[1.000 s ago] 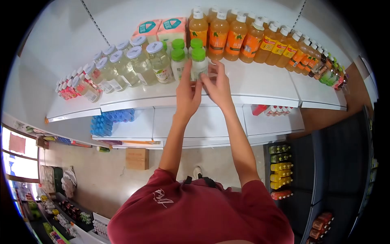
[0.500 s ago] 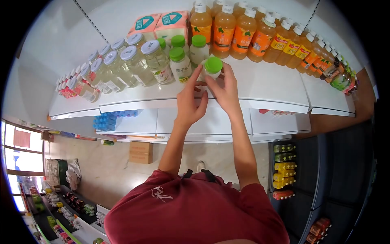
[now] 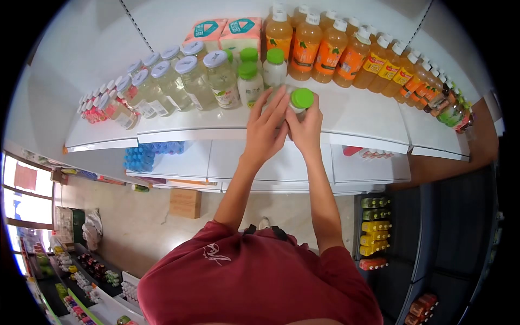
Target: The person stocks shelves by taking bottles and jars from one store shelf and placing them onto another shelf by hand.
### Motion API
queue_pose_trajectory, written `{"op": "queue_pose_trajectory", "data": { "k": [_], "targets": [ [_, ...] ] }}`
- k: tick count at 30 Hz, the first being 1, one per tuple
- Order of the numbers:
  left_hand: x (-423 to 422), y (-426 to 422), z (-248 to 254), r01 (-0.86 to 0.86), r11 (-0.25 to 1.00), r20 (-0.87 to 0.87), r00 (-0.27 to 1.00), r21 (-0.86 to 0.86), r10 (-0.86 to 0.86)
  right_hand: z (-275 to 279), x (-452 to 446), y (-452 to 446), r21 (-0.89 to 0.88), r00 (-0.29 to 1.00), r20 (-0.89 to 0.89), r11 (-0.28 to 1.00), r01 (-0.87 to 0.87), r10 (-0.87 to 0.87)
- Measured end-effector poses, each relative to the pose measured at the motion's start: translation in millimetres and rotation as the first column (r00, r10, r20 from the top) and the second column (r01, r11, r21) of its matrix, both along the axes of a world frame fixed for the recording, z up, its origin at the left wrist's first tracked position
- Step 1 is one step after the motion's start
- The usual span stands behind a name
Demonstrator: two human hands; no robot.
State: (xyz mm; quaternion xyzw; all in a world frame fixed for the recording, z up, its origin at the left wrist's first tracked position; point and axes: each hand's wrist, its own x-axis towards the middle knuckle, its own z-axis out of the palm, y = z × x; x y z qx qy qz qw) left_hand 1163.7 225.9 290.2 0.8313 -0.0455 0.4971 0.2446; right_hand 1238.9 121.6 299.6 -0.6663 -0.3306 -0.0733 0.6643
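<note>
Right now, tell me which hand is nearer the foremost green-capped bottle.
Right. The right hand holds the green-capped bottle between thumb and fingers; the left hand is just to the bottle's left, and whether it touches is unclear.

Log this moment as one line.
right hand: gripping green-capped bottle | left hand: open, alongside, contact unclear | shelf: jars left, orange drinks behind

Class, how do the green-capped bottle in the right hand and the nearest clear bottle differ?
The green-capped bottle is in the right hand; the clear bottle stands untouched. The green-capped bottle's body is mostly hidden; the clear bottle's label shows. Both are capped.
</note>
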Motion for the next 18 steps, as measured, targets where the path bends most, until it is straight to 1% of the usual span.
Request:
{"op": "queue_pose_trajectory", "data": {
  "k": [1, 4, 7, 10, 11, 12, 13, 14, 15, 17, 18],
  "targets": [
    [1, 1, 0, -0.006, 0.999, 0.007, 1.000, 0.034, 0.006, -3, 1, 1, -0.004, 1.000, 0.008, 1.000, 0.008, -0.008],
    [1, -6, 1, 0.059, 0.994, -0.069, 0.995, -0.086, -0.065, -3, -4, -4, -0.031, 0.994, -0.106, 0.999, 0.017, -0.021],
    [0, -9, 5, 0.095, 0.983, 0.003, 0.995, -0.156, -0.096, -14, 1, 4, 0.071, 0.971, 0.227, 0.996, 0.057, -0.072],
    [-26, -15, 12, 0.168, 0.964, 0.023, 0.986, -0.205, -0.167, -8, -17, 1, 0.145, 0.907, 0.400, 0.986, 0.078, -0.131],
    [-35, -16, 17, 0.196, 0.957, 0.035, 0.981, -0.215, -0.193, -5, -27, 3, 0.181, 0.913, 0.384, 0.981, 0.068, -0.134],
    [-43, -15, 17, 0.254, 0.953, 0.084, 0.966, -0.164, -0.243, 0, -43, 1, 0.211, 0.920, 0.369, 0.976, 0.057, -0.134],
    [-53, -13, 23, 0.271, 0.951, 0.099, 0.961, -0.147, -0.258, 1, -59, -3, 0.233, 0.929, 0.345, 0.971, 0.051, -0.132],
    [-65, -13, 28, 0.289, 0.947, 0.109, 0.955, -0.137, -0.276, -4, -72, -6, 0.236, 0.974, 0.223, 0.971, -0.028, -0.027],
    [-77, -15, 36, 0.311, 0.942, 0.120, 0.947, -0.124, -0.297, 0, -90, -6, 0.293, 0.991, 0.122, 0.952, -0.084, 0.050],
    [-102, -24, 50, 0.383, 0.868, 0.093, 0.923, -0.315, -0.373, 20, -128, -3, 0.419, 0.975, -0.065, 0.893, -0.164, 0.210],
    [-113, -26, 54, 0.414, 0.816, 0.088, 0.905, -0.404, -0.415, 24, -139, -5, 0.404, 0.971, -0.060, 0.895, -0.189, 0.233]
  ]
}}
